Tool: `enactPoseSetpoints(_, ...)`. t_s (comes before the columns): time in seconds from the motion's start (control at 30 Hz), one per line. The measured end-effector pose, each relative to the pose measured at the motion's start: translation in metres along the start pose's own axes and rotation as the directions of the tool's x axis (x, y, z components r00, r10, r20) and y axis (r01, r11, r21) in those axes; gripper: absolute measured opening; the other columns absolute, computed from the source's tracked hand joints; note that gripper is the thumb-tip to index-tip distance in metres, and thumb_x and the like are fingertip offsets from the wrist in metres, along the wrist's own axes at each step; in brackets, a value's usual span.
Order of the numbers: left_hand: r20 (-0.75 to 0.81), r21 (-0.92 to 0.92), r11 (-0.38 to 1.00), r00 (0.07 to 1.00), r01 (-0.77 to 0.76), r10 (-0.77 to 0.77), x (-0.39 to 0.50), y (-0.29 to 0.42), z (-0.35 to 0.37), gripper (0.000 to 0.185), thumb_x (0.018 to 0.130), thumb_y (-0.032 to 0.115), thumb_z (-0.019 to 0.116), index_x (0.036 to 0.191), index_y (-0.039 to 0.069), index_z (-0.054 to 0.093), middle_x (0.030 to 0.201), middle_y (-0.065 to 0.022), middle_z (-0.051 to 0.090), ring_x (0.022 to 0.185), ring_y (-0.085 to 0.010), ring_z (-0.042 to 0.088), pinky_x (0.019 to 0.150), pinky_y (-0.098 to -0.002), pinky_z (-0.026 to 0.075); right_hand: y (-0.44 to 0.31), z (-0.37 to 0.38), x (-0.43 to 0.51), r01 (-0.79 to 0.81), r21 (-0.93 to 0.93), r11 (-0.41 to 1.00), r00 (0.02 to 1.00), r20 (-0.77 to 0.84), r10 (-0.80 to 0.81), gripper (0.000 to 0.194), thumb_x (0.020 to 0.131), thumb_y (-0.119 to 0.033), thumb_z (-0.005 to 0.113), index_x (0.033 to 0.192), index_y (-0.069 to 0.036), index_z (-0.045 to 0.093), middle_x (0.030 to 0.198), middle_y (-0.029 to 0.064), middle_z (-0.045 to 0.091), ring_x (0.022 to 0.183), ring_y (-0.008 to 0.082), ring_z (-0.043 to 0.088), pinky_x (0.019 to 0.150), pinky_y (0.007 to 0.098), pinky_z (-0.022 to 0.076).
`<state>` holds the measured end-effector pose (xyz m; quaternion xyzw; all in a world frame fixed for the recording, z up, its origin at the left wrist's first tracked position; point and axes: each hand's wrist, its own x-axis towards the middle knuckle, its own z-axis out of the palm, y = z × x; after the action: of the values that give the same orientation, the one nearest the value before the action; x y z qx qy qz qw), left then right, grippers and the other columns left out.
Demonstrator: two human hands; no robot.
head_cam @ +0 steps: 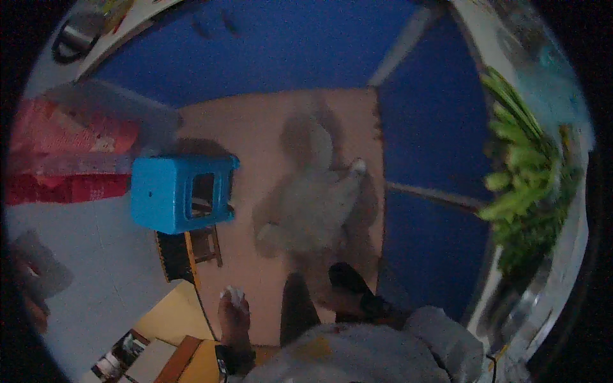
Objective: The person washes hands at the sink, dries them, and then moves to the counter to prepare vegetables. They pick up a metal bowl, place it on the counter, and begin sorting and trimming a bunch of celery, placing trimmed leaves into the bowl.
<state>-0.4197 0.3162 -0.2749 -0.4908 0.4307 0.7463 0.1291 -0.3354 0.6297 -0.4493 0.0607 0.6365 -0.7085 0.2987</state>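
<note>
My left hand (pixel 234 318) is low in the view, with a dark band at its wrist. Its fingers are closed around a small white object (pixel 235 296) that is too blurred to name. My right hand (pixel 337 302) is dim and smeared in front of my body, beyond another dark wristband (pixel 376 306); what it holds, if anything, cannot be made out. Just above it shows a black shoe (pixel 346 277). The tan floor (pixel 254 129) before me carries a large shadow. Left of that shadow is a blue plastic stool (pixel 155 194).
A small wooden stool (pixel 210 246) shows below the blue one. Red bags (pixel 72 139) lie at the left, and a yellowish box (pixel 167 311) at the lower left. Blue cabinet fronts (pixel 287 48) border the floor. Leafy green vegetables (pixel 522 177) rest on the right counter; a metal pot (pixel 79 36) stands top left.
</note>
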Motion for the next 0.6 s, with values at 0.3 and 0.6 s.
enactPoseSetpoints(0.3, 0.278, 0.234, 0.965, 0.959, -0.118, 0.050, -0.066, 0.029, 0.085, 0.026, 0.087, 0.027, 0.060, 0.106, 0.012, 0.055, 0.099, -0.0029, 0.059, 0.095, -0.0168, 0.058, 0.074, -0.0298, 0.048, -0.060, 0.018, -0.058, 0.198, -0.090, 0.976, 0.912, -0.349, -0.217, 0.016, 0.090, -0.018, 0.050, 0.086, -0.003, 0.055, 0.074, 0.0126, 0.054, 0.066, 0.0294, 0.054, 0.063, 0.0396, 0.0445)
enactPoseSetpoints(0.6, 0.334, 0.563, 0.825, 0.927, -0.052, -0.169, -0.073, 0.040, 0.238, 0.021, 0.090, 0.026, 0.053, 0.103, 0.009, 0.053, 0.089, -0.0065, 0.059, 0.076, -0.0186, 0.057, 0.074, -0.0340, 0.048, -0.135, -0.027, -0.143, -0.075, 0.370, 0.926, 0.815, -0.512, 0.270, 0.026, 0.090, -0.017, 0.052, 0.110, -0.002, 0.058, 0.111, 0.0197, 0.060, 0.107, 0.0317, 0.056, 0.091, 0.0376, 0.0444)
